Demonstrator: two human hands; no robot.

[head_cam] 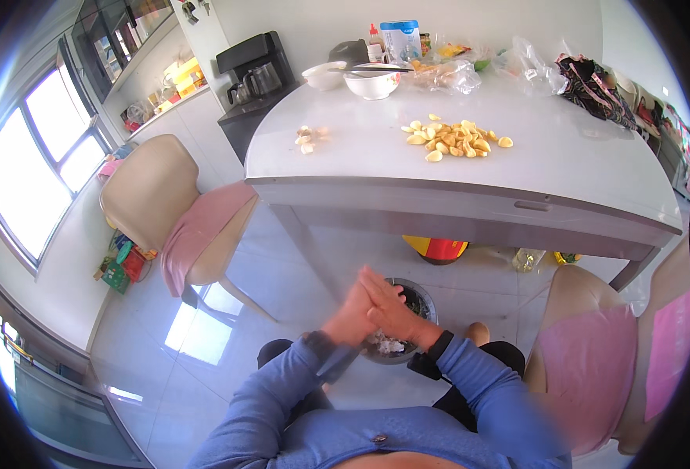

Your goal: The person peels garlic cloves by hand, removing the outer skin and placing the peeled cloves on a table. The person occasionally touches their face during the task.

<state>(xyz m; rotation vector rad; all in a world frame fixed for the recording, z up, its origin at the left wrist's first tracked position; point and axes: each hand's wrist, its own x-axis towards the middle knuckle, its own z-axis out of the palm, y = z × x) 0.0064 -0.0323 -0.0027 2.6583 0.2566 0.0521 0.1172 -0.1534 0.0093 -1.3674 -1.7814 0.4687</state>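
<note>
My left hand (pixel 349 313) and my right hand (pixel 396 312) are pressed palm to palm over a round waste bin (pixel 430 297) on the floor. The fingers point away from me, and the left hand is blurred. Whatever may lie between the palms is hidden. Green scraps and pale papery bits (pixel 389 344) show inside the bin. Beyond the hands, a heap of peeled garlic cloves (pixel 453 139) lies on the white table (pixel 368 155). A few whitish, unpeeled-looking garlic cloves (pixel 305 139) sit apart toward the table's left side.
Two white bowls (pixel 374 89) (pixel 323 77), a blue-lidded tub (pixel 400 40) and plastic bags (pixel 526 65) stand along the table's back. Chairs with pink cloths flank me, one at left (pixel 151 187), one at right (pixel 585 352). A red and yellow package (pixel 438 249) lies beneath the table.
</note>
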